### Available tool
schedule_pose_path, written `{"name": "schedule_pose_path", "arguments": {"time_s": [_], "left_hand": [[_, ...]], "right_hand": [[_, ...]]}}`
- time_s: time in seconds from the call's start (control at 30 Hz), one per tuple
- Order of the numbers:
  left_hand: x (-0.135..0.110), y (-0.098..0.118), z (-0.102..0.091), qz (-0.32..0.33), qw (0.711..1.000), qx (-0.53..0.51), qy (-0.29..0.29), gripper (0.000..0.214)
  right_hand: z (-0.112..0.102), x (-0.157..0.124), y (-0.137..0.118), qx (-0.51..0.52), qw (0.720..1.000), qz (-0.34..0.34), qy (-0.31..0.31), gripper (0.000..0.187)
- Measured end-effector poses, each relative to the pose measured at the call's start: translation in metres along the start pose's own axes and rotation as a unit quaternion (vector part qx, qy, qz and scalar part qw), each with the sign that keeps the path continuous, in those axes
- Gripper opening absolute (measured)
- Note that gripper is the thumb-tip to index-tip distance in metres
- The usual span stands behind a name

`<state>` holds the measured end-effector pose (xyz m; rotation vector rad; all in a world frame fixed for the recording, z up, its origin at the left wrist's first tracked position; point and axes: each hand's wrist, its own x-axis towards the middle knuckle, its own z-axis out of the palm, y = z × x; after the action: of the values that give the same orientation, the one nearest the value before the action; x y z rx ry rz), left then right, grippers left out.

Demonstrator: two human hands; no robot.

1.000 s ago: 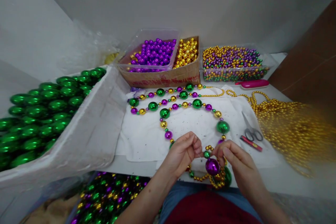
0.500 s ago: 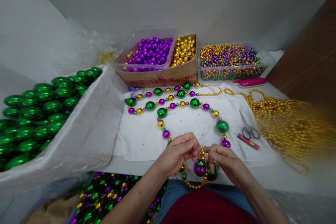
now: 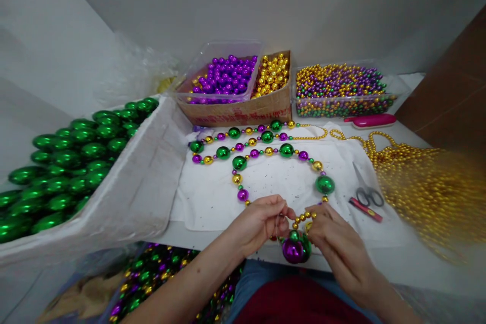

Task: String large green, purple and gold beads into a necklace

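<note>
A bead necklace (image 3: 283,151) of green, purple and gold balls lies in loops on a white cloth (image 3: 212,197). Its near end hangs off the table edge between my hands. My left hand (image 3: 261,225) is closed in a pinch on the strand near a small gold bead. My right hand (image 3: 328,238) pinches the strand beside it, next to a large purple ball (image 3: 291,250) and a green ball just behind it. Both hands sit at the front edge of the cloth, almost touching.
A white bin of large green balls (image 3: 72,162) fills the left. At the back stand a cardboard box with purple (image 3: 224,77) and gold balls (image 3: 272,73) and a clear tray of small mixed beads (image 3: 339,88). Gold bead strands (image 3: 425,187), scissors (image 3: 364,190) and a pink tool (image 3: 370,121) lie right.
The hanging loop of small gold beads has been drawn up. The purple and green balls now sit tight together under my fingers. My hands stayed at the cloth's front edge.
</note>
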<state>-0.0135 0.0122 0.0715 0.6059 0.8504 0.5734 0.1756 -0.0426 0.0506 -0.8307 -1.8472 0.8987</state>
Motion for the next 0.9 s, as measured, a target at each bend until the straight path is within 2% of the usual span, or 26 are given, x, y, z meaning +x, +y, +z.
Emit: {"name": "schedule_pose_path", "arguments": {"time_s": [0.07,0.17,0.27,0.37,0.5,0.73,0.8,0.9], "left_hand": [[0.008,-0.004,0.000,-0.056,0.998,0.037,0.001,0.025],[0.017,0.000,-0.002,-0.167,0.976,0.123,-0.070,0.029],[0.023,0.008,-0.005,-0.234,0.944,0.150,-0.176,0.033],[0.028,0.012,-0.009,-0.240,0.935,0.125,-0.231,0.032],[0.028,0.007,-0.010,-0.217,0.943,0.111,-0.228,0.027],[0.028,0.000,-0.009,-0.235,0.954,0.092,-0.163,0.027],[0.029,0.001,-0.010,-0.242,0.949,0.100,-0.173,0.026],[0.029,0.002,-0.011,-0.262,0.928,0.135,-0.227,0.026]], "right_hand": [[-0.001,0.000,-0.007,-0.097,0.990,-0.090,-0.049,0.019],[-0.001,0.001,-0.010,-0.169,0.967,-0.166,-0.093,0.022],[-0.003,0.000,-0.008,-0.199,0.951,-0.203,-0.121,0.022],[-0.007,-0.004,-0.006,-0.223,0.942,-0.207,-0.143,0.024],[-0.014,-0.009,-0.004,-0.236,0.936,-0.200,-0.168,0.025],[-0.015,-0.014,0.000,-0.258,0.924,-0.208,-0.189,0.023],[-0.014,-0.014,-0.001,-0.260,0.922,-0.215,-0.193,0.023],[-0.013,-0.012,-0.006,-0.257,0.917,-0.231,-0.198,0.022]]}}
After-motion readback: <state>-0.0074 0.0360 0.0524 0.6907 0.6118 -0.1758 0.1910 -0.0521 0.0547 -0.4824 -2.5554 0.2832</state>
